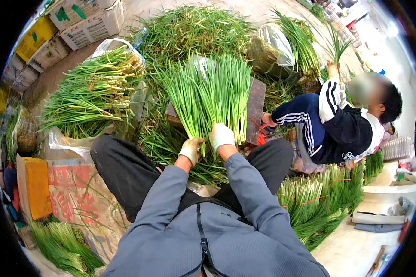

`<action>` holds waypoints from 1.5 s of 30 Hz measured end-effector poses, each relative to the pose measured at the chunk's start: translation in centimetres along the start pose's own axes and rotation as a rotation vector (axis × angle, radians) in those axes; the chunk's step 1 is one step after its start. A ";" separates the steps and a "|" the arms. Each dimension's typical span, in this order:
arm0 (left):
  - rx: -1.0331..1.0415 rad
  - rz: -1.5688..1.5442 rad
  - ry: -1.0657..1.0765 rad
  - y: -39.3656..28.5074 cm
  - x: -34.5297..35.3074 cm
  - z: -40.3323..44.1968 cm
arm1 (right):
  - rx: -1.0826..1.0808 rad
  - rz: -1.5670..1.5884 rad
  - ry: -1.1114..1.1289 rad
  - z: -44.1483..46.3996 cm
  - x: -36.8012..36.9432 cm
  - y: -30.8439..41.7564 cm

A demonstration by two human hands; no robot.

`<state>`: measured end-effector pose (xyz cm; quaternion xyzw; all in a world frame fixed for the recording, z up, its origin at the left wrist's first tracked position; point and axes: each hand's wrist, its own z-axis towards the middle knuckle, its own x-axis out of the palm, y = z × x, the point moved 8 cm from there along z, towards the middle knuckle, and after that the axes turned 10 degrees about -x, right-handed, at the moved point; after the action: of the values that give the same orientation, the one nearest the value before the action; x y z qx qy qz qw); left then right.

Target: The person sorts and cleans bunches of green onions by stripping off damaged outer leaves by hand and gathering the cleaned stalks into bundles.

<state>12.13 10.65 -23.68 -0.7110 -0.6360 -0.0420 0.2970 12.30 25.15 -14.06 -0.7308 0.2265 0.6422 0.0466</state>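
A wide spread of long green garlic chives (212,92) lies in front of me on a dark low board (258,104), leaves pointing away. My left hand (188,151), in a whitish glove, is closed around some chive stalks at the near left edge of the spread. Just right of it and slightly higher, my right hand (222,136), also gloved, has its fingers curled onto stalks at the near ends. The fingertips of both hands are partly hidden by the stalks.
A large pile of chives (90,87) lies to the left, loose leaves (194,32) beyond the board. At right a seated co-worker (342,120) holds up a small bunch (338,44). Tied bundles (328,189) stand below them. Plastic crates (92,30) are stacked far left.
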 end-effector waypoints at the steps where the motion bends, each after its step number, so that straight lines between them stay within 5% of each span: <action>1: 0.013 -0.049 0.031 0.0 0.2 0.1 | -0.001 -0.003 0.003 -0.2 -0.3 0.0; 7: -0.003 -0.170 0.071 0.2 0.4 1.3 | -0.234 0.534 -0.225 -2.3 -3.4 -0.5; 12: -0.041 -0.095 0.117 -1.1 2.4 -1.0 | -0.131 0.958 -0.187 -4.1 -2.1 -0.9; 19: 0.006 0.111 0.093 -1.2 2.3 1.8 | -0.114 0.804 -0.005 -5.4 -2.2 0.2; 24: 0.077 0.139 0.068 -1.2 2.0 5.1 | -0.321 0.854 -0.012 -8.1 -2.2 2.5; 29: 0.177 0.356 -0.161 -4.0 0.8 2.5 | -0.612 0.845 0.324 -15.7 -4.1 7.0; 32: 0.168 0.237 -0.077 -4.4 1.3 0.3 | -0.522 0.298 0.614 -17.6 -0.1 4.8; 35: 0.176 0.175 0.010 -4.1 1.0 1.6 | -0.224 -0.108 0.633 -15.4 2.9 -1.2; 40: 0.105 0.129 -0.059 -4.5 0.7 0.2 | 0.066 0.404 -0.053 -10.7 -2.5 -1.0; 42: 0.033 -0.004 0.171 -3.3 0.9 2.6 | 0.042 0.457 -0.071 -9.4 -0.7 -0.3; 45: 0.061 -0.091 0.163 -3.6 1.6 0.7 | 0.171 0.917 0.080 -8.0 5.1 -0.9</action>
<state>8.88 12.44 -22.20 -0.6664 -0.6422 -0.0938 0.3669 20.34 21.73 -17.81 -0.5730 0.5799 0.5468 -0.1906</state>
